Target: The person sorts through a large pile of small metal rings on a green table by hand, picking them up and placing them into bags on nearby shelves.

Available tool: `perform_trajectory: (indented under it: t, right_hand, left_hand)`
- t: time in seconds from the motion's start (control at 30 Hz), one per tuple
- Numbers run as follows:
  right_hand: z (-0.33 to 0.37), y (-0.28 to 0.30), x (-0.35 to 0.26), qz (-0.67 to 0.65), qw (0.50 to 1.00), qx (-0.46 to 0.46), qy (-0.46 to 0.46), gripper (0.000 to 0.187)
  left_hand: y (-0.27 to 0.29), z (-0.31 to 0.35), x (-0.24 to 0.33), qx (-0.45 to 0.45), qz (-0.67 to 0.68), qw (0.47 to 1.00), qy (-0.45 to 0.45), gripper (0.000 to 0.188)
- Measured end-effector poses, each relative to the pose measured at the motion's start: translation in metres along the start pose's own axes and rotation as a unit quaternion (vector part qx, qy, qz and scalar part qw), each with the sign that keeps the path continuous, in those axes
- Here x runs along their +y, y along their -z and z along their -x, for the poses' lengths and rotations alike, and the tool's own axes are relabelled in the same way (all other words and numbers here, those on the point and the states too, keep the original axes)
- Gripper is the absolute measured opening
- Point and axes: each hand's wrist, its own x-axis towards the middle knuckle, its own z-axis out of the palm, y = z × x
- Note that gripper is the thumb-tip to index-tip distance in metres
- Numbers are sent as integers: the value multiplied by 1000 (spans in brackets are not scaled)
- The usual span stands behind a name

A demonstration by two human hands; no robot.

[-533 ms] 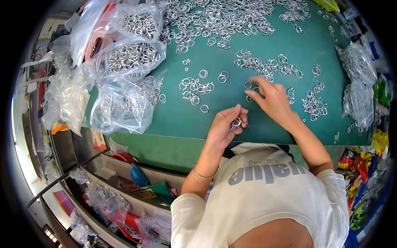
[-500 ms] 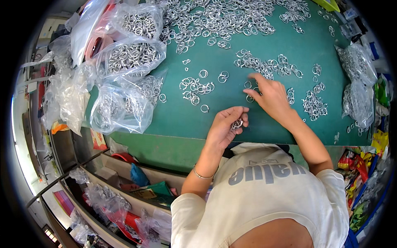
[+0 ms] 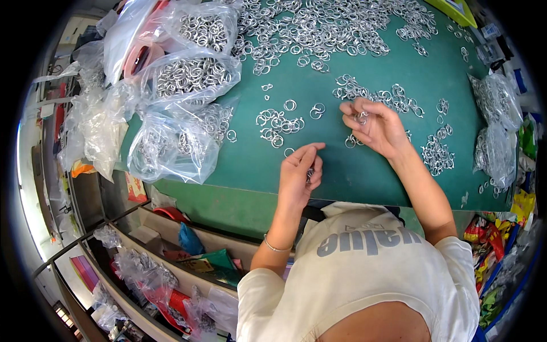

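Note:
Silvery metal rings lie in loose groups on a green tabletop point(image 3: 250, 165). My left hand point(image 3: 300, 175) is curled near the front edge, its fingers closed round several small rings that partly show in the palm. Up and to the right, my right hand point(image 3: 376, 126) pinches a metal ring point(image 3: 361, 118) above the table. Just beyond it spreads a ring cluster point(image 3: 399, 98); another ring pile point(image 3: 437, 155) lies to its right. A smaller ring group point(image 3: 279, 126) sits beyond my left hand, with a pair of rings point(image 3: 317, 110) beside it.
A large heap of rings point(image 3: 319, 28) covers the far side. Clear plastic bags of rings point(image 3: 196, 77) crowd the left, and more bagged rings point(image 3: 496, 102) stand at the right edge. Below the table at left is an open drawer point(image 3: 216, 245) with packets.
My right hand has risen from the tabletop and now pinches a ring. My left hand has shifted slightly left, still closed on its rings. The whole view has shifted a little.

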Motion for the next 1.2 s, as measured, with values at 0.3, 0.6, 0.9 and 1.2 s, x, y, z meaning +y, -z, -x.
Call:
perform_trajectory:
  t: [0.3,0.6,0.9,1.2]
  right_hand:
    - [-41,-19,47,813,535,-39,229,11]
    - [-28,2,18,661,726,52,184,13]
    - [-25,-16,38,822,503,33,264,26]
    - [-39,-4,52,630,746,3,214,16]
  left_hand:
    - [12,-21,28,271,-672,619,-304,42]
    - [37,-18,40,264,-423,821,-277,16]
    - [41,-16,53,229,-198,908,-290,16]
    - [19,-14,68,140,-272,912,-273,20]
